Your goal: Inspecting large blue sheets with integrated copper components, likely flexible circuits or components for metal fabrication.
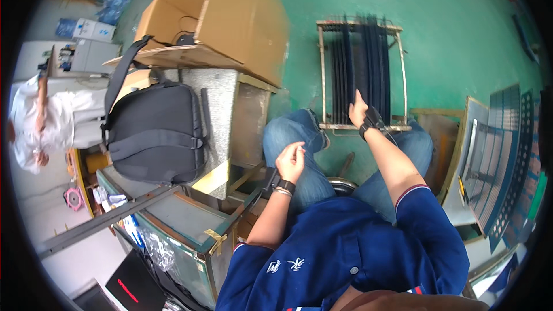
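Note:
A metal frame rack (322, 75) stands on the floor in front of my knees, with several long dark strips (377, 75) lying across it from its far bar to its near bar. Some of the strips look smeared by motion. My right hand (358, 110) is at their near end, its index finger stretched forward against or just over them; contact is hard to make out. Above my left thigh is my left hand (291, 162), its fingers curled in and thumb close to them. Whatever may be between those fingers is hidden. Each wrist wears a black strapped device.
On my left, a black backpack (155, 132) rests beside a large open cardboard box (247, 23). A green-edged cabinet (190, 219) stands nearer me. Perforated panels (501, 155) lean at the right. A person in white (63, 115) is at the far left.

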### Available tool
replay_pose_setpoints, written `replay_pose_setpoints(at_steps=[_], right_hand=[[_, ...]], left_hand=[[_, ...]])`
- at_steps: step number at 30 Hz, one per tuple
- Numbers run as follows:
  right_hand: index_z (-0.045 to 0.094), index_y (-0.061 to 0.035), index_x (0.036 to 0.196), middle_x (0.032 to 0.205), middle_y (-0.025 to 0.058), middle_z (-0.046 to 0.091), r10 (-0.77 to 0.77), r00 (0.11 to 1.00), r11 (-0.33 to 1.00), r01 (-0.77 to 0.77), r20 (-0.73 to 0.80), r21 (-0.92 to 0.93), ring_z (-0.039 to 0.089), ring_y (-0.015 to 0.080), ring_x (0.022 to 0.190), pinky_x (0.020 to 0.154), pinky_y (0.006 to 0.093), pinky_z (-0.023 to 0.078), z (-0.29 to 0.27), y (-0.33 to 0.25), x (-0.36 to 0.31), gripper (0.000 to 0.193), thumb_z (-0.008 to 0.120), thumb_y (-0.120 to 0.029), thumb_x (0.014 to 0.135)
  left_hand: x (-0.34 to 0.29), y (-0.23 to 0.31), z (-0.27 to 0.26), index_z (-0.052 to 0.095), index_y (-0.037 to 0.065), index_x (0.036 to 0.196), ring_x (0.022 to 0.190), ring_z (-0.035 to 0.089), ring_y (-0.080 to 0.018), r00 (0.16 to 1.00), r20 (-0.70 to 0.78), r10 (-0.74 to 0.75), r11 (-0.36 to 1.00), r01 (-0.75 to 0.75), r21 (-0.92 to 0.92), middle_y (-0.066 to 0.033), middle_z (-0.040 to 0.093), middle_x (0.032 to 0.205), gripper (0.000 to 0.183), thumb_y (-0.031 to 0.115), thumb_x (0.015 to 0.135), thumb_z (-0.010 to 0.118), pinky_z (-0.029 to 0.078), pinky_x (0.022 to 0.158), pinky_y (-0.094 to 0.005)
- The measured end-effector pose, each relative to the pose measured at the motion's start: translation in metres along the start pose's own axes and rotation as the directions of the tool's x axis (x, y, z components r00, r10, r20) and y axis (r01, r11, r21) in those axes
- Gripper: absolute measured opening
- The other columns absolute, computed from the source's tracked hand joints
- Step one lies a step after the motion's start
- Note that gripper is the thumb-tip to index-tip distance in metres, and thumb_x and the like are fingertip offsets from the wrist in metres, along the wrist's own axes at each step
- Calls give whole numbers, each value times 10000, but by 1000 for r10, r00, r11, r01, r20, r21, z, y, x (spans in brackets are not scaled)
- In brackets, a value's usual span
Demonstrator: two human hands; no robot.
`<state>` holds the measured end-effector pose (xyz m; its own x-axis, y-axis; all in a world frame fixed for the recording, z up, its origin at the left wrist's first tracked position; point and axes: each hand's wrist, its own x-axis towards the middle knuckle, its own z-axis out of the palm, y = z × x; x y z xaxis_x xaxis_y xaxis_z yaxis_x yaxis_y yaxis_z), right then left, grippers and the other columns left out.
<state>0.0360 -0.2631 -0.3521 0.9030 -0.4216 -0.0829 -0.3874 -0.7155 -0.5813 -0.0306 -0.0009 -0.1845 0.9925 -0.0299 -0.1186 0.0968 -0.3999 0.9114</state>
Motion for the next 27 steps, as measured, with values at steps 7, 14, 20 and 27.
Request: replay_pose_setpoints(at_steps=[7,14,20,27], right_hand=[[612,-50,1029,897,231,626,100,990,993,-93,101,-74,608,383,874,759,438,489,15,24,-10,263,602,-59,767],[573,67,1055,842,256,628,-258,960,965,262,110,-17,632,380,795,685,425,500,-173,-64,-16,347,530,-212,853],[524,40,1156,1000,67,611,-66,981,703,-86,184,706,569,121,884,791,257,443,-368,-38,-57,320,495,-172,919],[534,36,1126,1002,90,614,-52,992,405,-88,118,910,594,154,873,764,267,469,-392,11,-128,375,559,-248,884]], left_hand=[[2,0,4,663,101,883,536,589,-123,990,-72,121,984,-110,143,-46,648,738,118,108,835,556,459,485,-252],[-6,16,-11,645,104,880,594,605,-219,987,-82,137,975,-120,187,-69,645,789,119,139,832,542,480,543,-316],[-8,8,-10,645,97,881,612,621,-123,997,-81,6,999,-2,47,-30,650,714,131,158,865,531,486,554,-261],[17,52,-21,482,40,1188,818,598,-137,912,405,-66,520,378,-766,-82,595,996,378,334,960,417,511,705,-279]])
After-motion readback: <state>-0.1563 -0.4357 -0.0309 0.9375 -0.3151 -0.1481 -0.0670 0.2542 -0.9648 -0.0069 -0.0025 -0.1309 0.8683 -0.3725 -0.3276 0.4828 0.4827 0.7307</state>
